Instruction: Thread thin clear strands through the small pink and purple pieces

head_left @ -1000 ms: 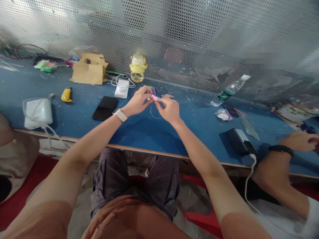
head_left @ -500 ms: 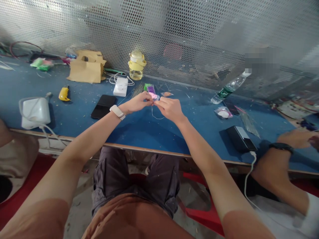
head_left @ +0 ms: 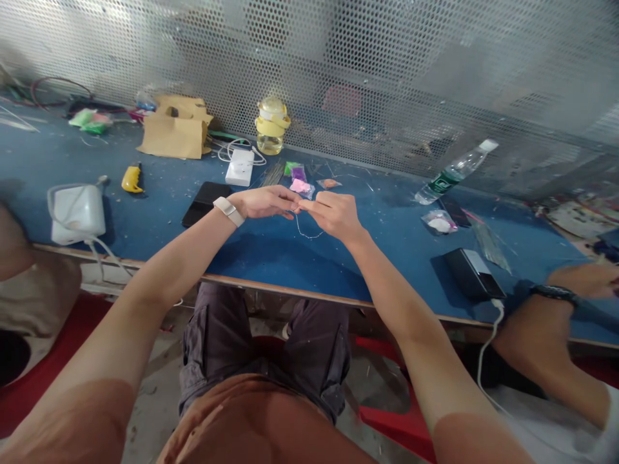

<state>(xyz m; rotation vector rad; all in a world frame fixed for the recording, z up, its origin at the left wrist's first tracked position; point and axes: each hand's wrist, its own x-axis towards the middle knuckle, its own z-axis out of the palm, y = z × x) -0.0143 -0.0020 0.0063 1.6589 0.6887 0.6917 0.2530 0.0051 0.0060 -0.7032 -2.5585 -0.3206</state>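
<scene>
My left hand (head_left: 271, 201), with a pale band on its wrist, reaches in from the left. Its fingers are fairly straight, and the tips meet those of my right hand (head_left: 333, 212). The right fingers are curled in a pinch. A thin white thread (head_left: 307, 236) hangs in a loop from the joined fingertips and runs back under the right hand. Anything small between the tips is hidden. Just behind lie a small bag of pink pieces (head_left: 300, 187), a purple packet (head_left: 298, 173), a green packet (head_left: 290, 167) and a bag of orange pieces (head_left: 329, 183).
A black phone (head_left: 206, 201), white charger (head_left: 240, 169), yellow cutter (head_left: 131, 179) and yellow-lidded bottle (head_left: 271, 129) stand left. To the right are a tilted water bottle (head_left: 454, 174), a bag of white pieces (head_left: 440, 223) and a black power bank (head_left: 472, 274). A co-worker's arm (head_left: 541, 328) rests beyond.
My left hand has turned and its fingers have straightened, moving off the pink bag, which now shows more fully. The thread loop hangs slightly lower. The view has shifted a little.
</scene>
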